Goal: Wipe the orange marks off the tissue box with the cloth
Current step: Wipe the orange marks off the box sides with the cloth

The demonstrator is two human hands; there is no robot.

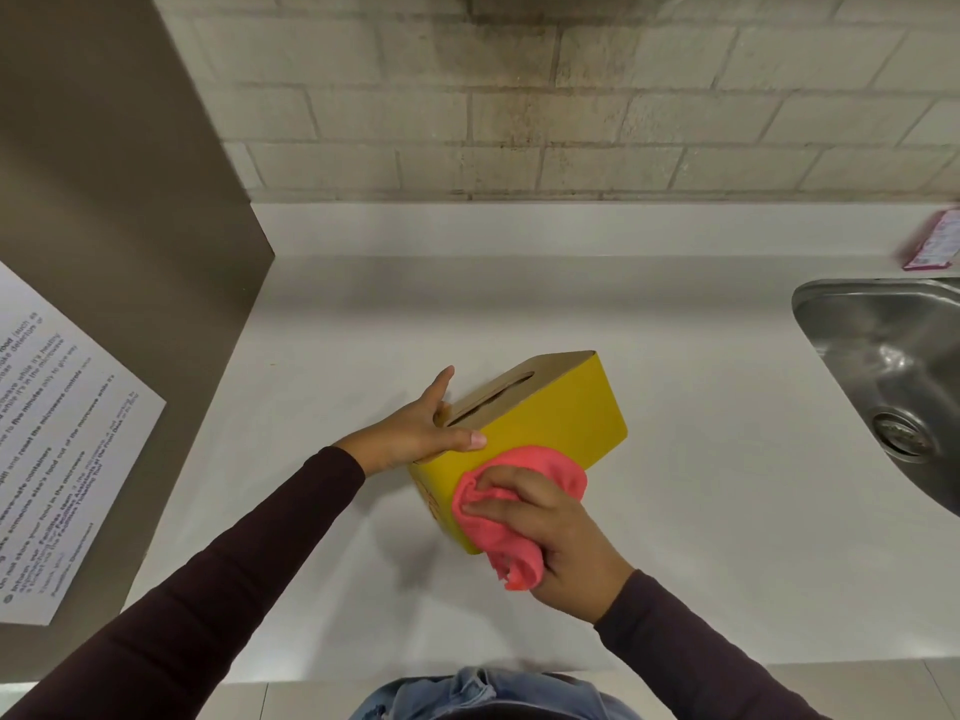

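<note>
A yellow tissue box [561, 413] with a tan slotted top lies tilted on the white counter [701, 511], its long side facing me. My left hand [415, 431] grips the box at its near left end, thumb on the yellow side. My right hand [561, 532] presses a crumpled pink cloth [511, 506] against the lower left part of that side. Faint orange marks [432, 504] show on the box's end face, left of the cloth. The cloth hides the rest of that corner.
A steel sink [883, 376] is sunk into the counter at the right. A pink packet [932, 246] leans at the back right. A brown panel with a printed notice [57, 459] stands at the left. A brick wall closes the back.
</note>
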